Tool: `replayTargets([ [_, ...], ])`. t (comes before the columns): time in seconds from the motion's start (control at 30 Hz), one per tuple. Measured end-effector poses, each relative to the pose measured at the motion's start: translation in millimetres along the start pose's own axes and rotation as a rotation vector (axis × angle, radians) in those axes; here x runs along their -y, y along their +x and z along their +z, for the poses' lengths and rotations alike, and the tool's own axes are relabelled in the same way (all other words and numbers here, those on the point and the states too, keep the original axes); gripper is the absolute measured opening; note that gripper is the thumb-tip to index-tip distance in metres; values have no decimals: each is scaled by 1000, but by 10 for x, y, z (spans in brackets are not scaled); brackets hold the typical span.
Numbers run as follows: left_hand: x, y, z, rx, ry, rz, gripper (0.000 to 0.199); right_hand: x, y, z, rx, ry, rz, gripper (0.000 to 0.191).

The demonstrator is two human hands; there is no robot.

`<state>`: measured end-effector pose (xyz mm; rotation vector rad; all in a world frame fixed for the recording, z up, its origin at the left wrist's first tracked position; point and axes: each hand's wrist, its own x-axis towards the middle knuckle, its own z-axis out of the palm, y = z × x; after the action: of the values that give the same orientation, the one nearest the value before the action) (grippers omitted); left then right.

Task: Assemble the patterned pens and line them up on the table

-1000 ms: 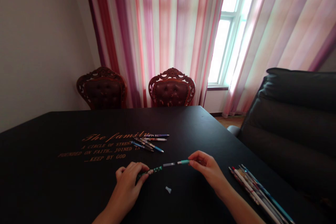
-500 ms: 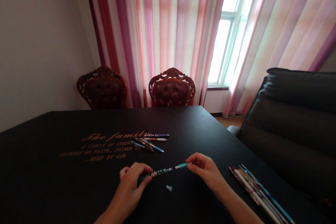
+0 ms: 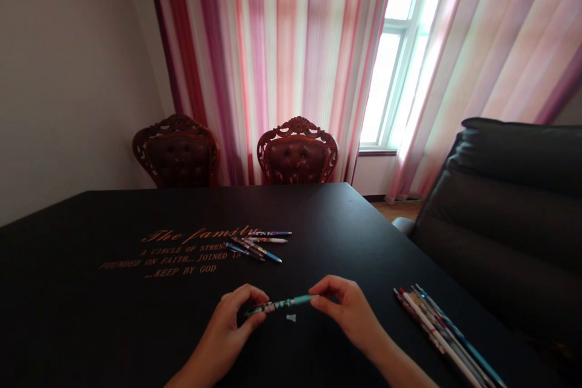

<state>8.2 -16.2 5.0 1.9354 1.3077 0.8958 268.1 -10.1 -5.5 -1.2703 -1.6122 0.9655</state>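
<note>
A pen (image 3: 278,304) with a dark, patterned barrel and a teal front section (image 3: 302,299) lies level between my two hands, a little above the table. My left hand (image 3: 236,321) pinches the patterned barrel between thumb and fingers. At the other end, my right hand (image 3: 348,303) pinches the tip of the teal section. Barrel and teal section meet end to end; whether they are fastened I cannot tell. Just below the pen, a small pale cone-shaped piece (image 3: 291,317) rests on the black table (image 3: 136,333).
Several pens (image 3: 259,247) lie in a loose pile farther back, over gold lettering (image 3: 182,254). Another bundle of pens (image 3: 443,333) is to the right of my right hand. A black armchair (image 3: 509,212) stands by the right edge, with two carved chairs (image 3: 297,151) behind the table.
My right hand has moved left with the teal section, closing the gap to the barrel. The thin refill that showed between them is now covered. My left hand has barely moved.
</note>
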Motion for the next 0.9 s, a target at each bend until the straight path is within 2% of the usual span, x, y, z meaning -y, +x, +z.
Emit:
replayTargets([
  [0.07,-7,1,13,14,-61,26,9,30,-16,25,-21,-82,-14,17],
  [0.23,-17,0,42,12,-97,86,9,27,-46,95,-5,-189,-20,51],
  [0.3,-15,3,36,8,-94,90,8,28,-51,104,20,-187,-31,56],
  [0.33,-13,6,29,6,-93,86,8,36,-52,102,26,-185,-51,53],
  [0.47,-7,16,3,-19,-110,57,9,89,-58,73,39,-172,-130,22],
  [0.53,-11,19,1,-22,-113,55,9,93,-61,66,43,-197,-143,22],
  [0.63,-26,20,4,-15,-102,72,8,81,-65,70,62,-262,-171,45],
  [0.67,-31,21,5,-15,-98,76,7,81,-66,73,65,-265,-177,48],
  [0.8,-38,19,-4,-16,-89,56,7,93,-69,72,58,-189,-159,22],
  [0.9,-29,15,-2,-11,-84,68,6,78,-63,70,45,-199,-159,24],
])
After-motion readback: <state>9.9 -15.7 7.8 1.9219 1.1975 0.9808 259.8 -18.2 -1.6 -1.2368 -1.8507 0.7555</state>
